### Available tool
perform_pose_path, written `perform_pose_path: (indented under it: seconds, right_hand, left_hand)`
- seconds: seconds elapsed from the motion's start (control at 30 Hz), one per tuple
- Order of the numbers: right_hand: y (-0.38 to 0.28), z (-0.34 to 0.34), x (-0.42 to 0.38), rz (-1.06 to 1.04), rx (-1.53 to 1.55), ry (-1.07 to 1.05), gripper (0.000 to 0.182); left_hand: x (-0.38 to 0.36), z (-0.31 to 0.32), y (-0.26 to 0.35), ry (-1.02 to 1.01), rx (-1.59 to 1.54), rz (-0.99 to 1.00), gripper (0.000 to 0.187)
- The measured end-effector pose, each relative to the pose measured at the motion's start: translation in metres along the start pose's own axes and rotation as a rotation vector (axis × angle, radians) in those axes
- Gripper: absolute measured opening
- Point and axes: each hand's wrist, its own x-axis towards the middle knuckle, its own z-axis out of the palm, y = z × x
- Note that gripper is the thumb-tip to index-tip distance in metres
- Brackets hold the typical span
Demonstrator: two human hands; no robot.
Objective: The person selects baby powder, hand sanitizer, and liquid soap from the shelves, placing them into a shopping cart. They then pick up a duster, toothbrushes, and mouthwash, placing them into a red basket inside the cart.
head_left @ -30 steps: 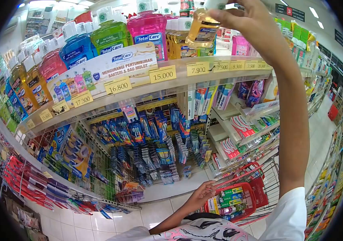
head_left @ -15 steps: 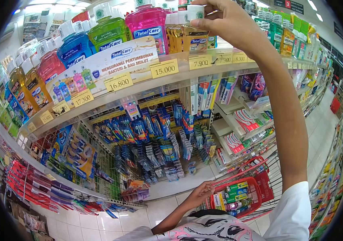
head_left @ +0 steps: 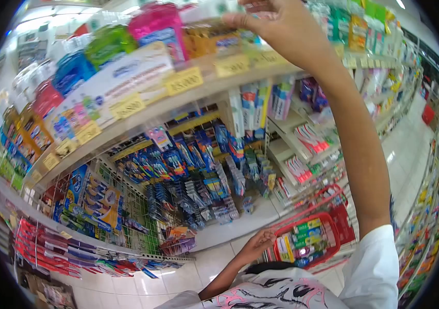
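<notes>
My right hand (head_left: 281, 28) reaches up to the top shelf, its thumb by the white caps of a row of amber mouthwash bottles (head_left: 204, 41). Motion blur and the frame's top edge hide whether its fingers grip a cap. Low in the view, my left hand (head_left: 258, 245) is beside the left rim of a red basket (head_left: 336, 232), fingers loosely bent and apart, with nothing visible in them. Green and yellow boxes (head_left: 307, 234) lie in the basket. Pink (head_left: 155, 28), green (head_left: 109, 46) and blue (head_left: 73, 72) bottles stand left of the amber ones.
Yellow price tags (head_left: 183, 81) line the shelf edge. Below hang packs of toothbrushes (head_left: 178, 159). Toothpaste boxes (head_left: 309, 139) fill lower shelves at the right. A tiled aisle (head_left: 397, 154) runs along the right, with another stocked shelf (head_left: 425, 221) beyond.
The view has shifted and blurred, so the top shelf appears farther left and higher. My right hand appears farther left too; its earlier pinch on a white cap is no longer clear.
</notes>
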Motion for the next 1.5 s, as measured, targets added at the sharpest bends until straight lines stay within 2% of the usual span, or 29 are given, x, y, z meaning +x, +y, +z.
perform_pose_path:
  seconds: [0.03,0.07,0.1,0.13,0.2,0.23,0.27,0.33,0.37,0.4,0.47,0.53,0.57,0.63,0.7,0.77,0.83,0.9,0.93,1.0,1.03,1.1,1.17,1.23,1.27,1.3,1.37,1.43,1.5]
  right_hand:
    - [0.016,-0.008,-0.011,-0.120,0.078,0.049,0.040]
    - [0.019,-0.020,-0.035,-0.364,0.056,0.109,0.040]
    - [0.033,-0.060,-0.052,-0.348,0.043,-0.160,0.040]
    - [0.051,-0.068,-0.090,-0.248,0.038,-0.173,0.040]
    - [0.080,-0.063,-0.191,-0.100,0.165,0.066,0.018]
    - [0.094,-0.063,-0.236,-0.068,0.208,0.195,0.018]
    - [0.106,-0.065,-0.290,-0.028,0.058,0.167,0.011]
    - [0.127,-0.055,-0.400,0.378,-0.035,0.116,0.012]
    - [0.139,-0.058,-0.468,0.763,-0.031,-0.018,0.034]
    - [0.155,-0.060,-0.532,0.800,-0.160,-0.129,0.049]
    - [0.181,-0.067,-0.678,1.147,-0.224,-0.498,0.061]
    - [0.185,-0.066,-0.781,1.564,-0.240,-0.687,0.067]
    - [0.184,-0.060,-0.818,1.587,-0.215,-0.694,0.067]
    - [0.183,-0.050,-0.872,1.684,-0.278,-0.484,0.075]
    - [0.178,-0.044,-0.861,1.816,-0.250,-0.466,0.085]
    - [0.171,-0.037,-0.858,1.710,-0.446,-0.684,0.105]
    - [0.172,-0.036,-0.848,1.704,-0.455,-0.641,0.101]
    - [0.185,-0.047,-0.835,1.766,-0.262,-0.766,0.084]
    - [0.182,-0.052,-0.826,1.665,-0.321,-0.768,0.066]
    - [0.184,-0.068,-0.791,1.589,-0.259,-0.789,0.061]
    - [0.187,-0.078,-0.764,1.535,-0.187,-0.809,0.055]
    - [0.183,-0.108,-0.701,1.328,-0.036,-0.776,0.044]
    - [0.174,-0.139,-0.614,1.180,0.093,-0.785,0.045]
    - [0.165,-0.166,-0.514,1.076,0.299,-0.713,0.036]
    - [0.161,-0.173,-0.474,1.083,0.377,-0.653,0.040]
    - [0.158,-0.180,-0.434,1.091,0.459,-0.603,0.045]
    - [0.142,-0.198,-0.336,0.699,0.323,-0.592,0.050]
    - [0.118,-0.208,-0.266,0.510,0.297,-0.376,0.050]
    - [0.096,-0.205,-0.203,0.306,0.281,-0.104,0.049]
  left_hand:
    - [0.001,-0.002,-0.011,0.011,-0.006,0.061,0.040]
    - [-0.001,-0.004,-0.027,0.016,-0.018,0.106,0.041]
    - [-0.002,-0.008,-0.052,0.076,-0.190,0.056,0.042]
    - [-0.005,-0.010,-0.056,0.098,0.070,0.066,0.041]
    - [-0.010,-0.004,-0.016,0.060,0.139,-0.009,0.038]
    - [-0.012,0.000,-0.003,0.082,0.231,-0.059,0.038]
    - [-0.016,0.001,-0.012,0.132,0.261,-0.098,0.037]
    - [-0.029,-0.001,-0.031,0.169,0.346,-0.243,0.037]
    - [-0.037,-0.001,-0.040,0.184,0.414,-0.326,0.038]
    - [-0.045,0.002,-0.047,0.161,0.526,-0.400,0.040]
    - [-0.053,0.011,-0.043,0.039,0.754,-0.600,0.049]
    - [-0.066,0.014,-0.052,-0.115,0.896,-0.698,0.053]
    - [-0.065,0.022,-0.051,-0.154,0.913,-0.784,0.055]
    - [-0.055,0.045,-0.043,-0.074,0.867,-0.852,0.054]
    - [-0.044,0.066,-0.040,0.019,0.823,-0.909,0.054]
    - [-0.035,0.085,-0.042,0.099,0.770,-0.842,0.053]
    - [-0.019,0.103,-0.044,0.108,0.698,-0.831,0.052]
    - [0.000,0.118,-0.052,0.081,0.653,-0.739,0.054]
    - [0.011,0.124,-0.057,0.097,0.646,-0.723,0.054]
    - [0.035,0.135,-0.065,0.033,0.557,-0.646,0.055]
    - [0.046,0.138,-0.073,0.055,0.554,-0.615,0.055]
    - [0.066,0.144,-0.086,0.088,0.657,-0.365,0.056]
    - [0.083,0.145,-0.095,0.101,0.760,-0.132,0.066]
    - [0.105,0.151,-0.054,0.008,0.573,-0.103,0.064]
    - [0.110,0.149,-0.053,-0.018,0.261,-0.161,0.061]
    - [0.114,0.151,-0.053,0.072,0.137,0.005,0.057]
    - [0.118,0.159,-0.011,0.131,0.015,0.034,0.040]
    - [0.120,0.151,-0.005,0.101,0.232,0.146,0.037]
    - [0.120,0.149,0.005,0.136,0.239,0.187,0.035]
